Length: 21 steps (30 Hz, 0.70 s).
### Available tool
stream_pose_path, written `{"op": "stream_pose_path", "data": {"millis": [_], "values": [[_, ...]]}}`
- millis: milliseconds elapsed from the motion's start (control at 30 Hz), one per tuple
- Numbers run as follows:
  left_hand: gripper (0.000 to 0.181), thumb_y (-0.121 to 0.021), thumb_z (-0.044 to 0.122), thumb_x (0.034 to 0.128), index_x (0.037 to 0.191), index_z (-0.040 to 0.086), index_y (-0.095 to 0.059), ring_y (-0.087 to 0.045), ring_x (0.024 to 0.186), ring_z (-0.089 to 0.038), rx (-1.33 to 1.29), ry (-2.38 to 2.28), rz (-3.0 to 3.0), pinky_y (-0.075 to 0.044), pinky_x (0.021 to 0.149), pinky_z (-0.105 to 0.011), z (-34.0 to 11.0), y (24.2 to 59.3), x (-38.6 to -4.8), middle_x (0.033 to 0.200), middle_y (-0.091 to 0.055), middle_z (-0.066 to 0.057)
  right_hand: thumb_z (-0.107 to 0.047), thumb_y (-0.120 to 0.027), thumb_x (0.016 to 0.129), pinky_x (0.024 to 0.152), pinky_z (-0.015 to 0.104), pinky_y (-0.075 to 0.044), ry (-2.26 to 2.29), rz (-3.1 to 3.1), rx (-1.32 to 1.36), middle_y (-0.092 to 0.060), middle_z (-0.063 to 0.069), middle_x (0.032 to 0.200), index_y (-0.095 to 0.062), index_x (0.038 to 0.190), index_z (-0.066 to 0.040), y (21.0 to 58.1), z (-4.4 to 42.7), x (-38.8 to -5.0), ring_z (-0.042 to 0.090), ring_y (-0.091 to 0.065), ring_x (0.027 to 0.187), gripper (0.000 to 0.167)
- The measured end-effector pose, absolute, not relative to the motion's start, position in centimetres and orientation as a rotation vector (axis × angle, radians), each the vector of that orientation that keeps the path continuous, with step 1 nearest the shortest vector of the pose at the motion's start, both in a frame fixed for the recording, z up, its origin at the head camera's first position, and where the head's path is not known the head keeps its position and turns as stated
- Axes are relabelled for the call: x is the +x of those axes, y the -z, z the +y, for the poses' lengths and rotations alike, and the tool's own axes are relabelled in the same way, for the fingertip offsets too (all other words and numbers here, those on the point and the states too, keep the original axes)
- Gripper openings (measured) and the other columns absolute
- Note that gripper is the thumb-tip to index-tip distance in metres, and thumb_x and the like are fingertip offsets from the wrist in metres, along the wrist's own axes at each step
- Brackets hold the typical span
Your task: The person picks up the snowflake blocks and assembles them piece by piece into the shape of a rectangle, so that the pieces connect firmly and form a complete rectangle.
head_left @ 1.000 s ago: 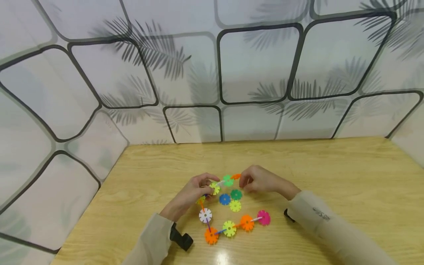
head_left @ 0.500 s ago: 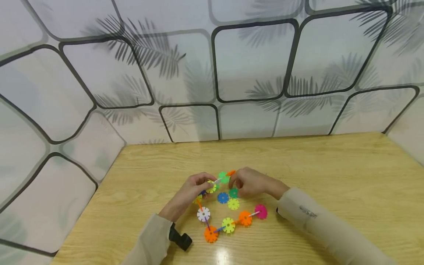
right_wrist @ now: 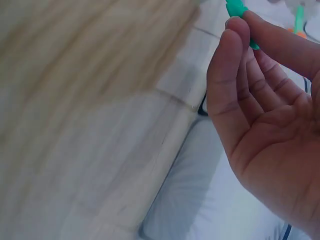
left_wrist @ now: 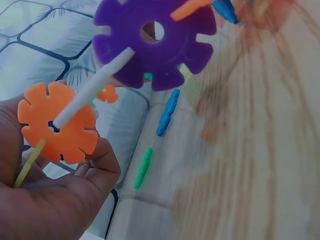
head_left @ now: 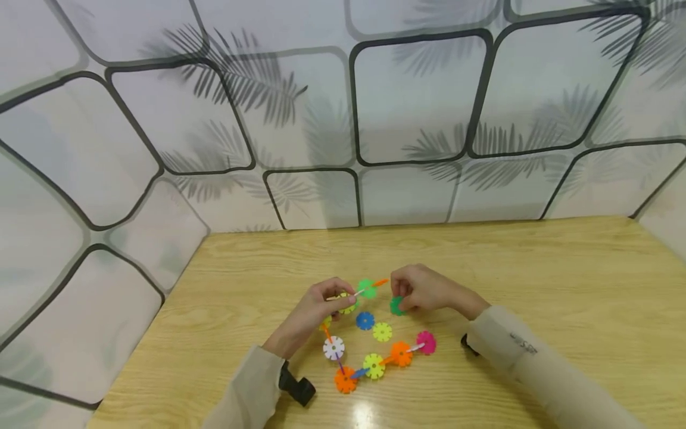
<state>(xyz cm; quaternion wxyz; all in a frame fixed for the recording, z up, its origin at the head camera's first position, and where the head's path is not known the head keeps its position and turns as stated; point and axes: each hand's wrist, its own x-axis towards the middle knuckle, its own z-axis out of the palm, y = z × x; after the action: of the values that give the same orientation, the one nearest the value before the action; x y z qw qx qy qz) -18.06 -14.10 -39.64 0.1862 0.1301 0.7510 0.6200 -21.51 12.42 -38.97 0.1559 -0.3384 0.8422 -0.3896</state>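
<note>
My left hand [head_left: 328, 301] grips the back-left part of a chain of slotted snowflake discs joined by short sticks, at a yellow disc [head_left: 347, 303]. From there a light green disc [head_left: 367, 288] and an orange stick [head_left: 380, 282] extend right. The left wrist view shows an orange disc [left_wrist: 60, 125] among the fingers, joined by a white stick [left_wrist: 92, 90] to a purple disc [left_wrist: 175, 45]. My right hand [head_left: 426, 287] pinches a dark green disc [head_left: 396, 306] between thumb and fingers, apart from the orange stick. In the right wrist view this green disc [right_wrist: 235, 7] shows edge-on.
Two loose discs, one blue [head_left: 365, 320] and one yellow [head_left: 382, 332], lie inside the chain's curve. Its near side runs through a white disc [head_left: 333, 348] and orange disc [head_left: 345, 379] to a pink disc [head_left: 426, 342]. A patterned cloth wall [head_left: 407, 107] backs the wooden table [head_left: 536, 268].
My right hand has reached left to the dark green disc, taken hold of it and drawn it right, away from the blue disc. My left hand stays on the chain.
</note>
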Motion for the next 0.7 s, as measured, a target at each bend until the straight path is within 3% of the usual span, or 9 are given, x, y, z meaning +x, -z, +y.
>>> {"op": "stream_pose_path", "data": {"millis": [133,300,500,700], "values": [[0.016,-0.065,0.009,0.0995,0.110,-0.002,-0.064,-0.046,0.070,-0.016,0.404,-1.748,2.081,-0.043,0.065,-0.027,-13.9,39.7,-18.2,0.085,-0.059,-0.002,0.011,-0.071,0.085,0.055,0.028,-0.054,1.218,2.388,-0.886,-0.060,0.001,0.073,-0.062,0.088,-0.001,39.0,13.6,-21.6,0.012,-0.057,0.058,0.015],[0.013,-0.063,0.004,0.0988,0.109,-0.004,-0.063,-0.051,0.074,-0.015,0.431,-1.767,2.051,-0.043,0.063,-0.025,-13.8,39.8,-18.2,0.096,-0.065,-0.003,0.010,-0.067,0.090,0.058,0.036,-0.058,1.384,2.314,-0.768,-0.064,0.006,0.075,-0.060,0.094,0.005,38.6,14.7,-21.3,0.023,-0.065,0.061,0.009],[0.011,-0.064,0.009,0.0998,0.104,-0.001,-0.065,-0.057,0.080,-0.014,0.471,-1.751,2.017,-0.043,0.062,-0.023,-13.9,39.8,-18.1,0.099,-0.071,-0.002,0.009,-0.061,0.093,0.064,0.040,-0.060,1.545,2.209,-0.678,-0.065,0.010,0.078,-0.056,0.110,0.014,38.5,15.3,-21.1,0.026,-0.066,0.066,0.019],[0.009,-0.065,0.010,0.0997,0.102,0.002,-0.065,-0.056,0.079,-0.013,0.460,-1.730,2.032,-0.042,0.061,-0.022,-13.7,39.8,-18.0,0.096,-0.071,0.002,0.009,-0.060,0.094,0.066,0.041,-0.060,1.625,2.132,-0.633,-0.066,0.013,0.080,-0.057,0.107,0.013,38.5,15.3,-20.8,0.024,-0.068,0.066,0.013]]}}
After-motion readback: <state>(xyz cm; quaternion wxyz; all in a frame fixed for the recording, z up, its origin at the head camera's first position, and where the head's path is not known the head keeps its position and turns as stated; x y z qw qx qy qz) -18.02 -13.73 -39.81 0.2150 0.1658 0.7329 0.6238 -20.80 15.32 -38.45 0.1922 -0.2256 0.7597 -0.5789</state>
